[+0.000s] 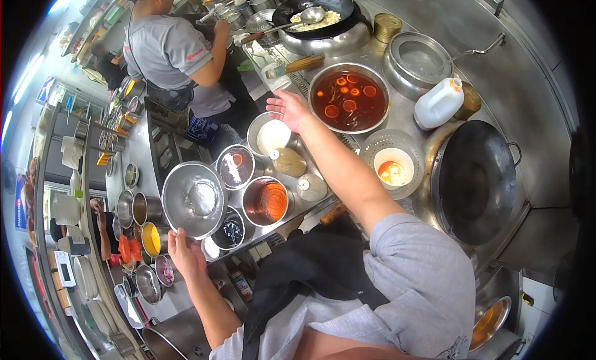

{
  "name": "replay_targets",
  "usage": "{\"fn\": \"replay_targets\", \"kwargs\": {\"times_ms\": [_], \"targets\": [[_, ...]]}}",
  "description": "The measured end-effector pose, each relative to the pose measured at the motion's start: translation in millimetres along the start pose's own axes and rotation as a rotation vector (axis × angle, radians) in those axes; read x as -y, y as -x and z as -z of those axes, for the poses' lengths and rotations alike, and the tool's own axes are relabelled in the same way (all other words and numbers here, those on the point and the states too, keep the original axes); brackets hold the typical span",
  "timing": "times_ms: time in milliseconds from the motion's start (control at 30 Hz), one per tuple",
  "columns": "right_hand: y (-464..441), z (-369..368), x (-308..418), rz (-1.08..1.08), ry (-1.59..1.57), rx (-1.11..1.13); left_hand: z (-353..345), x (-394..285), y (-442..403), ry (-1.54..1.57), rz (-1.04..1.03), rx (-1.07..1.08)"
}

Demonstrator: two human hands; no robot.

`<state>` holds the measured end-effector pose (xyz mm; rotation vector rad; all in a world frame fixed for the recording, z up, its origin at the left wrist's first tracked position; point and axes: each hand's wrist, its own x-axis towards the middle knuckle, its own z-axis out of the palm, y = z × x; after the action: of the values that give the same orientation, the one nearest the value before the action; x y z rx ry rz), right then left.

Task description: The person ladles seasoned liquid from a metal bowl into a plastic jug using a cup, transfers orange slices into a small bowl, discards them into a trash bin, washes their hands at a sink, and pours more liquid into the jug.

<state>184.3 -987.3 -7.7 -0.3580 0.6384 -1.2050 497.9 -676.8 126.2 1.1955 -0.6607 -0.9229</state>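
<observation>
My left hand (186, 255) grips the lower rim of a shiny steel mixing bowl (180, 192), which is tilted so its inside faces me; nothing shows in it except glare. My right hand (288, 109) is stretched out with its fingers apart and nothing in it. It is above the rim of a steel container of white powder (273, 136). Below that stand a container of dark liquid (234, 166), a pot of red-orange sauce (271, 202) and two squeeze bottles, one tan (288, 162) and one pale (311, 187).
A pan of dark red broth with citrus slices (349, 100) sits beyond my right forearm. At right are a black wok (477, 183), a white jug (439, 103) and a white tub on a strainer (393, 166). Another person (171, 46) stands at a wok (315, 15) holding food.
</observation>
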Motion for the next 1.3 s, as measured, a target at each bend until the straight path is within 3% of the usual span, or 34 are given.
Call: {"fn": "replay_targets", "kwargs": {"times_ms": [400,600,800,1033,1067,1133,1300], "targets": [[-21,-29,7,-0.004,0.056,0.104,-9,-26,27,-0.049,-0.04,-0.072],[-38,-41,12,0.157,-0.006,0.069,-1,-27,29,-0.069,-0.064,-0.078],[-73,-71,78,0.412,0.05,-0.041,-20,-32,36,-0.055,-0.042,-0.08],[-113,-80,122,0.511,-0.079,-0.222,-20,-31,31,-0.058,-0.058,-0.026],[-100,-91,120,0.494,-0.118,-0.334,-21,-30,31,-0.057,-0.054,-0.044],[-108,-87,117,0.552,-0.203,-0.156,-23,-26,26,-0.053,-0.046,-0.049],[-81,-102,118,0.664,-0.3,-0.161,-26,-20,17,-0.02,-0.017,0.031]]}}
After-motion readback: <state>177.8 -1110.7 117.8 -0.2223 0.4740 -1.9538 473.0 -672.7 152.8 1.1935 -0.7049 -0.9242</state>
